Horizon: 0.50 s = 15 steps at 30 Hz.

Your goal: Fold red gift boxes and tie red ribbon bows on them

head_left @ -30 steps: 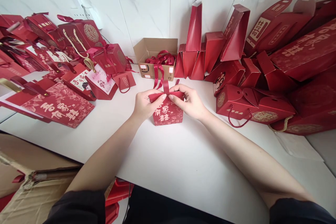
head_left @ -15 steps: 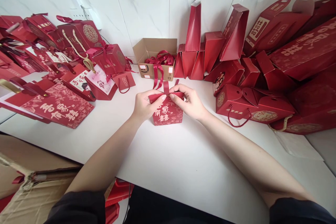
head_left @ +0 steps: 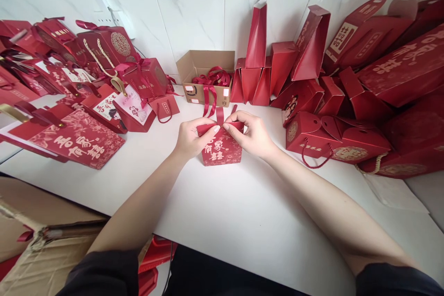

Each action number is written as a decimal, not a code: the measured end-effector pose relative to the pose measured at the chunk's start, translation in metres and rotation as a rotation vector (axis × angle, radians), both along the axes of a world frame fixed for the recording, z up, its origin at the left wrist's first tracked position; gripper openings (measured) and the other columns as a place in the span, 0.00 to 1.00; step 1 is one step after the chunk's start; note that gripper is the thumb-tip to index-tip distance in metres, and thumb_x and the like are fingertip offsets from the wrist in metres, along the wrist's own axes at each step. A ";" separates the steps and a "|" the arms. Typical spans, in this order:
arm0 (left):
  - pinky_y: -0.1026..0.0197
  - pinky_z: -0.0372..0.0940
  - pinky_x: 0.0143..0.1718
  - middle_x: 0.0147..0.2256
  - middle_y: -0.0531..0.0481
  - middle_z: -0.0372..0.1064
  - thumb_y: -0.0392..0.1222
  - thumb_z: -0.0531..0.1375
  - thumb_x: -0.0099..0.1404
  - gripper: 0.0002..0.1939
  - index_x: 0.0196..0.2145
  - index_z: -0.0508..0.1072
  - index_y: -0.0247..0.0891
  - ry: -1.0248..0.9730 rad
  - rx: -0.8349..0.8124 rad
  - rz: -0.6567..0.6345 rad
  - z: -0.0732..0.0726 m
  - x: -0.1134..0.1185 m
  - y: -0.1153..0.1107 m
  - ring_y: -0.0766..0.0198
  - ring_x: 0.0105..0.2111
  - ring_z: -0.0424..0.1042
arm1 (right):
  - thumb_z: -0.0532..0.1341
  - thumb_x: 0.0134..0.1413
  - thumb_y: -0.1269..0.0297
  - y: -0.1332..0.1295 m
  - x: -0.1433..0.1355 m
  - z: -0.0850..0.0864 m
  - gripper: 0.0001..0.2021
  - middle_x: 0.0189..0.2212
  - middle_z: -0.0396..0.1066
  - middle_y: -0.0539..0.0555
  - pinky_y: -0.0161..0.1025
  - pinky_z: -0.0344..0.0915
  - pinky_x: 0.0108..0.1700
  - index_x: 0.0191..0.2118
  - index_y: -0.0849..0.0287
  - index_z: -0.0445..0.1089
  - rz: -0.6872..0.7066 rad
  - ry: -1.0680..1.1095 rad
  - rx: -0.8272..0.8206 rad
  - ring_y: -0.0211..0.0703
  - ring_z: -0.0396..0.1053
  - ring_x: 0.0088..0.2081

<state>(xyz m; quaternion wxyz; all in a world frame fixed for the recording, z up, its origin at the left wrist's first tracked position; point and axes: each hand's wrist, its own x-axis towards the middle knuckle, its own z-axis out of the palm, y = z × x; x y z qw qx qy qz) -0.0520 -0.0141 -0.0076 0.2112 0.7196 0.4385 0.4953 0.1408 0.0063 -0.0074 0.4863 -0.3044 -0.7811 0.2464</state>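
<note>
A small red gift box (head_left: 222, 153) with pale lettering and a floral print stands upright on the white table, front towards me. My left hand (head_left: 194, 136) pinches its top edge near the middle, thumb in front and fingers behind. From the other side my right hand (head_left: 250, 133) grips the same edge, the two thumbs almost meeting. A dark red ribbon (head_left: 220, 114) rises behind the top edge between my hands, with an end sticking up on the right. My fingertips behind the box are hidden.
Behind my hands stands an open cardboard box (head_left: 207, 95) with red ribbons inside, some hanging over its front. Finished-looking red gift boxes (head_left: 81, 141) crowd the left side. More red boxes (head_left: 336, 136) are stacked on the right. A large carton (head_left: 45, 240) sits below the table's left edge.
My right thumb and fingers have shifted slightly left along the box's top edge, closer to the left thumb. The gift box stays in place.
</note>
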 end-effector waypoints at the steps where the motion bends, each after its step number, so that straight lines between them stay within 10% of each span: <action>1: 0.62 0.67 0.33 0.30 0.49 0.75 0.45 0.63 0.60 0.09 0.30 0.75 0.36 0.022 0.008 -0.007 0.002 0.000 -0.001 0.63 0.29 0.72 | 0.59 0.60 0.60 0.000 0.000 0.000 0.08 0.30 0.72 0.52 0.38 0.63 0.37 0.33 0.57 0.70 -0.004 -0.001 0.002 0.41 0.67 0.32; 15: 0.60 0.63 0.33 0.26 0.52 0.73 0.44 0.62 0.61 0.07 0.28 0.72 0.39 0.306 0.297 0.168 0.005 0.006 -0.006 0.64 0.26 0.68 | 0.60 0.59 0.64 -0.002 0.000 0.001 0.05 0.30 0.71 0.51 0.37 0.61 0.34 0.33 0.58 0.70 0.009 0.003 -0.002 0.40 0.66 0.31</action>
